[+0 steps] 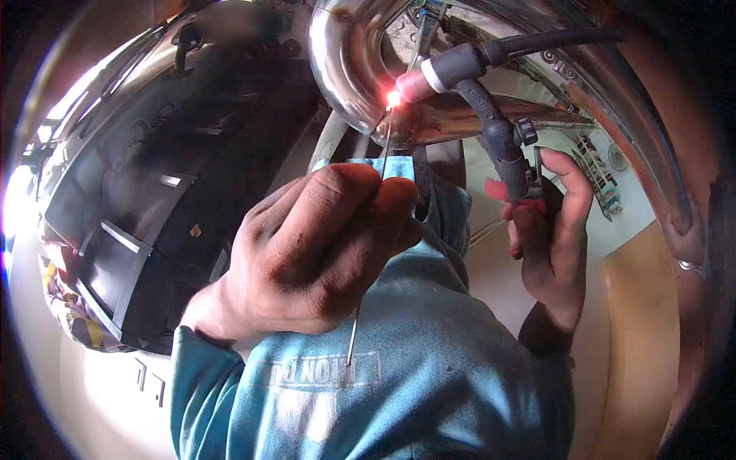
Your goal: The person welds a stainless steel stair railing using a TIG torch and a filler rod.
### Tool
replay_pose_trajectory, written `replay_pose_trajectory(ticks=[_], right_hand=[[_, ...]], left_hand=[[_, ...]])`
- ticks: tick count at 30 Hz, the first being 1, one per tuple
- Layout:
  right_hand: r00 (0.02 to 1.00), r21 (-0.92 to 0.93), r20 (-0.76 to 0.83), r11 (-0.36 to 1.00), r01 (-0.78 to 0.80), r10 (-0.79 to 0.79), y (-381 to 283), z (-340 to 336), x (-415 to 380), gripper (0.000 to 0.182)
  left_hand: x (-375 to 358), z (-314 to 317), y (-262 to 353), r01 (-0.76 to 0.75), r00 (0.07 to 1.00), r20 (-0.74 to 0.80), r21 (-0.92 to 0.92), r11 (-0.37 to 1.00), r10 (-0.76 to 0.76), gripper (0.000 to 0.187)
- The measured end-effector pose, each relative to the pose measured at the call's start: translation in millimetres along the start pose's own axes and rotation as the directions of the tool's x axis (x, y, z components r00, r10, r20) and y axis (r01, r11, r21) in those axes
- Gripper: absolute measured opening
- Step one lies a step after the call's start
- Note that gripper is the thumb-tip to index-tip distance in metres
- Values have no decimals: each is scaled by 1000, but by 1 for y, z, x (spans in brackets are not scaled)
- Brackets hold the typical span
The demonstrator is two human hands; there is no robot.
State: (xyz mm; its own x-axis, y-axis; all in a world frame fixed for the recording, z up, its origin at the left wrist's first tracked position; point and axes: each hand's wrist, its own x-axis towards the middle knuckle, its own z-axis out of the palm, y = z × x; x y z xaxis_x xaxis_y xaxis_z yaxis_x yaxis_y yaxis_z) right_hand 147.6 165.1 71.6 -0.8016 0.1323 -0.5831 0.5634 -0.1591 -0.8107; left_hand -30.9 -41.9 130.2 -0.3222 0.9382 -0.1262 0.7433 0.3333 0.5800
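Note:
My left hand [318,249] is closed around a thin metal filler rod [389,142], its upper end reaching the glowing spot and its lower end showing below the fist. In my right hand [558,230] is a black TIG welding torch [491,126], with the fingers around its handle near a small knob. The torch's pink cup [412,86] points left at a bright glowing arc [394,98]. That arc sits at the lower end of a shiny curved metal pipe [333,61], beside a straight pipe section [441,121]. The cup hides part of the joint.
A large dark surface with silvery strips [130,238] fills the left side. Rusty brown metal bars [659,146] curve down the right. The torch cable [556,42] runs off to the upper right. Below my hands is my blue shirt [429,330].

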Motion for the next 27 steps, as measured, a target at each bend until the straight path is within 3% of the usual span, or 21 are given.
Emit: replay_pose_trajectory(ticks=[3,10,12,13,15,17,20,27], right_hand=[[999,58,-5,998,-39,40,-2,-2,1,51],[999,-27,-7,999,-35,34,-5,-2,-2,51],[984,216,-4,961,-174,179,-8,-3,-3,49],[945,484,48,820,-306,324,-15,-6,-4,48],[977,359,25,911,-206,211,-9,-5,-2,49],[998,-83,23,995,56,-54,-2,-4,1,52],[999,-63,21,998,26,-25,-3,-6,-1,51],[999,-4,5,999,-54,54,-10,-2,-4,51]], left_hand=[[4,0,0,-6,1000,-7,-20,1000,6,39],[4,-2,2,24,1000,-15,-61,998,-25,38],[4,-2,5,67,998,-13,-74,995,-68,39],[4,-2,6,77,997,-25,-72,994,-79,38],[3,1,7,98,994,-45,-69,993,-101,38],[1,4,7,83,995,-61,-30,996,-85,38],[-2,7,7,43,997,-66,38,998,-40,39],[-3,4,5,11,998,-58,10,1000,-10,38]])
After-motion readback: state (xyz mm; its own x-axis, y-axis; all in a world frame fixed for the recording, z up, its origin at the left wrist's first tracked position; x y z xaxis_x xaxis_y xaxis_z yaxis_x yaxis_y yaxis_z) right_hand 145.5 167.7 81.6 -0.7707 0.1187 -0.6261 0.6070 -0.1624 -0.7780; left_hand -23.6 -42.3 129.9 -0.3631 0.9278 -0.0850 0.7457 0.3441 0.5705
